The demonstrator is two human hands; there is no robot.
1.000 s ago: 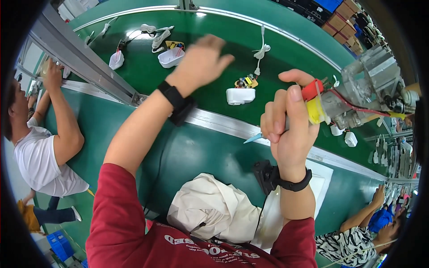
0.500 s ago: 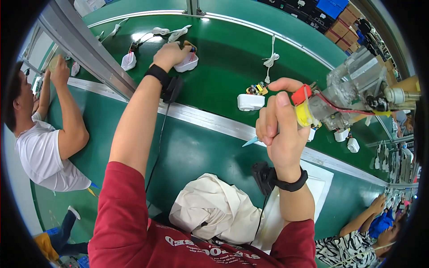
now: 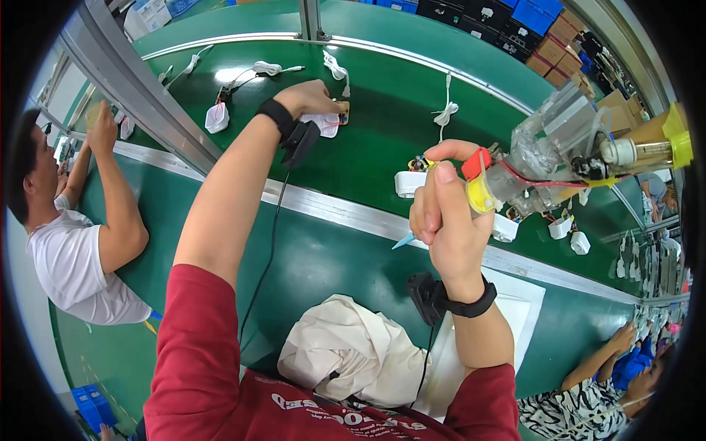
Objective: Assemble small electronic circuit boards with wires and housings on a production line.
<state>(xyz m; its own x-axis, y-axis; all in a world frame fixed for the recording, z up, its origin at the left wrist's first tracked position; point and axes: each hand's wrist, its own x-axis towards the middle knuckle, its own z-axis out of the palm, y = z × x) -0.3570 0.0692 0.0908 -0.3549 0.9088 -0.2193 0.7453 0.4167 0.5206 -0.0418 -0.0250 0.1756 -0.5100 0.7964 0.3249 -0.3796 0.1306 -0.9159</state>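
Observation:
My left hand (image 3: 305,99) reaches to the far green bench. Its fingers pinch a small circuit board (image 3: 345,112) by a white plastic housing (image 3: 323,125), which the hand partly covers. A white cable (image 3: 336,67) lies just beyond them. My right hand (image 3: 450,235) is raised and wrapped round a makeshift hand tool (image 3: 515,180) with clear plastic parts, a red block, yellow tape and thin wires. A blue tapered tip (image 3: 404,241) sticks out below that fist, pointing down and left. Behind the fist sits another white housing (image 3: 409,184) with a board on top.
More white housings with boards stand at left (image 3: 217,117) and right (image 3: 559,228). A metal rail (image 3: 346,209) divides the bench; a post (image 3: 140,81) rises at left. Cream cloth (image 3: 353,345) and a white tray (image 3: 526,298) lie close to me. People work on both sides.
My left hand has moved to the right with the board and housing. The right hand and its tool have shifted slightly left. The view has tilted a little.

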